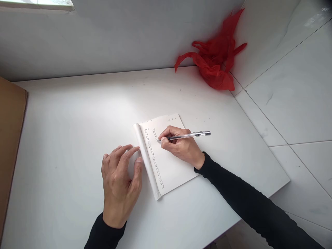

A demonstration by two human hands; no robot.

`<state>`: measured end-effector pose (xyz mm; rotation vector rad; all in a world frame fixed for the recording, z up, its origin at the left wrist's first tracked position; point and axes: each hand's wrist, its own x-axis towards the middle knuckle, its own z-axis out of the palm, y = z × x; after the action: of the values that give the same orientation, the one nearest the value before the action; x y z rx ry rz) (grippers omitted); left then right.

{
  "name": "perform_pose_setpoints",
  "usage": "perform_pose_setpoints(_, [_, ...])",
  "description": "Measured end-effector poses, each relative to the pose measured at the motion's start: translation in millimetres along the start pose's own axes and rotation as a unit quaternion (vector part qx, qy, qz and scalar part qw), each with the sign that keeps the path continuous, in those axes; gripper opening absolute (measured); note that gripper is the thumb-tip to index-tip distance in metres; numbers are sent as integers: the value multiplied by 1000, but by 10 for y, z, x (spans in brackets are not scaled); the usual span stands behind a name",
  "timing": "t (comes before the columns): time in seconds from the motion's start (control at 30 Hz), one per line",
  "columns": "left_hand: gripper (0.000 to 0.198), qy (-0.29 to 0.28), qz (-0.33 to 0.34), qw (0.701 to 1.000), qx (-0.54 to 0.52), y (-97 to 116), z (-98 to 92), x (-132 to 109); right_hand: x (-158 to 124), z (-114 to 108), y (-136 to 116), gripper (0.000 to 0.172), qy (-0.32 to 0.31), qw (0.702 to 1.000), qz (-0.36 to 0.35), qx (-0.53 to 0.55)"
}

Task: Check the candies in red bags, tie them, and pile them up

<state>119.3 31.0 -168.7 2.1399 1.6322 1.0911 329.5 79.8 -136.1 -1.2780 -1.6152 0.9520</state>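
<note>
Slim clear-plastic pen (196,134) is pinched in the bent-fingered right hand (183,148) over white paper notepad (172,173); left hand (119,181) half-open, palm down, empty.

A smooth white tabletop (64,138) meets a plain grey-white wall (129,41) along its far edge; glossy white, grey-veined tiles (311,114) with dark joints adjoin its right side. A brightly lit pale ledge (49,6) shows above its far left.

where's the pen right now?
Head view, mostly right of centre: the clear-barrelled pen is gripped in the right hand over the notepad, its tip by the bottom of the second number column.
</note>
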Motion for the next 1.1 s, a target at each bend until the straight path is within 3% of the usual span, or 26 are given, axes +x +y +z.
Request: perform_pose_setpoints(1.1, [23, -8, -4, 1000, -3, 6, -9, 3, -12, -6, 0, 5, -12, 1000, 3, -10])
